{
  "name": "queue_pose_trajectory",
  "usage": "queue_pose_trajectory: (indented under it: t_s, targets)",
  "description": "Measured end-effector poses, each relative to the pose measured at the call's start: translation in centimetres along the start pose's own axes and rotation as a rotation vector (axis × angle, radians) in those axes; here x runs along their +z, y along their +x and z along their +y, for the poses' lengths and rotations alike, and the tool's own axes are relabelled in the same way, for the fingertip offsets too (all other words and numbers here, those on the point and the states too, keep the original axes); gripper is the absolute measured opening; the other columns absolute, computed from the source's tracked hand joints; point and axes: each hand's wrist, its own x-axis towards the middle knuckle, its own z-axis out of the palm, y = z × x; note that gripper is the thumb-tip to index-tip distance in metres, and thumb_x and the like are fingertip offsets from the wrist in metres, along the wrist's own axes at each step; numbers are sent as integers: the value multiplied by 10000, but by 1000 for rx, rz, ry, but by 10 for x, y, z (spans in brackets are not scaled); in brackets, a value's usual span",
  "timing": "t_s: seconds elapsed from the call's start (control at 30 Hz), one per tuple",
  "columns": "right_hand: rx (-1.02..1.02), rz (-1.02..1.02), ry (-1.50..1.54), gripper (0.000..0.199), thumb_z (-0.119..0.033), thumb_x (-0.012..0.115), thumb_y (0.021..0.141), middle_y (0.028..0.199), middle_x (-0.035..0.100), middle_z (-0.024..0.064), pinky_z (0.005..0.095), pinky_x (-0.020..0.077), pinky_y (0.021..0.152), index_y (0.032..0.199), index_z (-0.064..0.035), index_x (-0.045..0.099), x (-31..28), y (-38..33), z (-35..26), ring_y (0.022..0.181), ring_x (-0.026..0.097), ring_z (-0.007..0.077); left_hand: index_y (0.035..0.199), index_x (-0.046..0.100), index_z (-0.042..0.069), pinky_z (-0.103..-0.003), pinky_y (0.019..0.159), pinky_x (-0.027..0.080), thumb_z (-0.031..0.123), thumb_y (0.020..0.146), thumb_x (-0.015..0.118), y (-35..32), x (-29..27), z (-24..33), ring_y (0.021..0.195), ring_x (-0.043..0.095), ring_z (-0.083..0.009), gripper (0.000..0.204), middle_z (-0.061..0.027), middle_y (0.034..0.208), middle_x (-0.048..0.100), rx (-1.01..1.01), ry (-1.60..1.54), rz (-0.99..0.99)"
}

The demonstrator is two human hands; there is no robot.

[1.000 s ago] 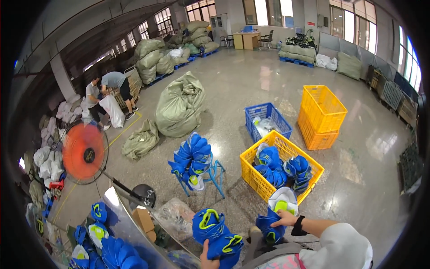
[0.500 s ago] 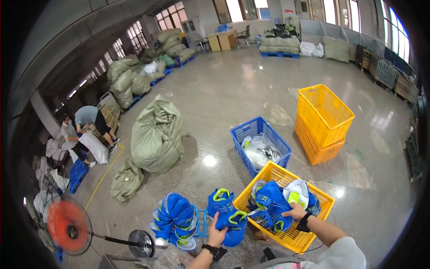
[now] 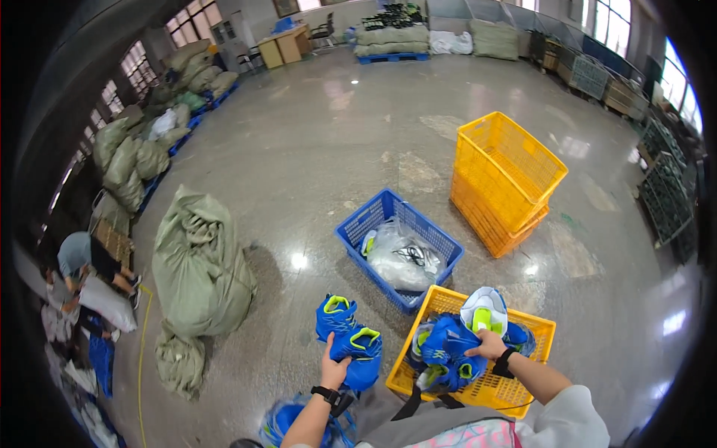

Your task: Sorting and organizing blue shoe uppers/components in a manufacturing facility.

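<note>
- The left hand (image 3: 334, 367) comes up from the lower edge with a dark watch on the wrist; its fingers are closed around a pair of blue shoes (image 3: 349, 340) with yellow-green linings, held up above the floor just left of the yellow crate
- The right hand (image 3: 488, 346), also with a dark wristband, rests palm down on a heap of blue shoes (image 3: 447, 351) inside the near yellow crate (image 3: 523, 384); the fingers curl over the top shoe, though whether they truly grip it cannot be told
- In the same crate, just behind the right hand, a shoe lies sole-up (white sole (image 3: 484, 310) with a yellow-green patch)
- At the bottom edge, below the left forearm, more blue shoes (image 3: 280, 425) lie bunched together, partly cut off
- Just beyond the near crate stands a blue crate (image 3: 373, 216) holding clear plastic bags (image 3: 399, 261) with something dark among them
- Right of that, a stack of empty yellow crates (image 3: 504, 179) sits on the polished concrete floor (image 3: 336, 134)
- To the left, well apart from the hands, a large green sack (image 3: 198, 261) stands stuffed full, with a smaller limp one (image 3: 178, 362) at its foot
- At the far left edge another person (image 3: 82, 261) bends over white bags
- Farthest off, more stuffed sacks (image 3: 134, 157) line the left wall below the windows, and a desk (image 3: 287, 46) and pallets of bales (image 3: 392, 37) stand at the back of the hall
</note>
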Motion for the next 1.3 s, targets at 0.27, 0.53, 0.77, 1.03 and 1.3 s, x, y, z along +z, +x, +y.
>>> queue_pose_trajectory:
  t_s: [0.27, 0.53, 0.77, 1.03, 1.3]
  targets:
    - [95, 116, -296, 585, -479, 757, 549, 992, 617, 139, 387, 433, 875, 908, -26, 666, 16, 127, -94, 1005, 510, 314, 1403, 284, 120, -303, 906, 425, -149, 714, 550, 235, -32, 2, 1018, 560, -206, 787, -158, 1172, 554, 47, -47, -223]
    - [84, 134, -285, 560, -474, 754, 561, 999, 617, 121, 410, 420, 859, 920, -53, 664, 20, 142, -156, 998, 521, 298, 1392, 278, 75, -318, 890, 440, -58, 693, 606, 364, 5, -11, 977, 583, -228, 783, -162, 1122, 583, 122, 134, -329]
    - [271, 661, -150, 568, -341, 806, 506, 1122, 571, 116, 411, 383, 904, 946, -15, 654, 13, 196, -135, 1059, 470, 304, 1408, 230, 86, -317, 907, 424, -28, 710, 631, 420, 149, -69, 1014, 560, -234, 813, -179, 1158, 550, 13, -15, -463]
    - [406, 447, -238, 605, -302, 805, 505, 1112, 560, 121, 411, 376, 905, 994, 0, 616, 0, 380, -104, 1047, 462, 324, 1404, 188, 36, -295, 850, 464, -123, 733, 592, 496, 249, -235, 961, 558, -190, 799, -140, 1139, 542, -416, -230, -331]
    - [369, 342, -249, 596, -262, 784, 520, 1162, 522, 109, 414, 356, 909, 1018, -5, 580, 51, 511, -93, 1096, 439, 308, 1275, 368, -49, -350, 913, 400, 333, 853, 541, 527, 246, -363, 1081, 510, -376, 595, -273, 1158, 522, -511, 303, -873]
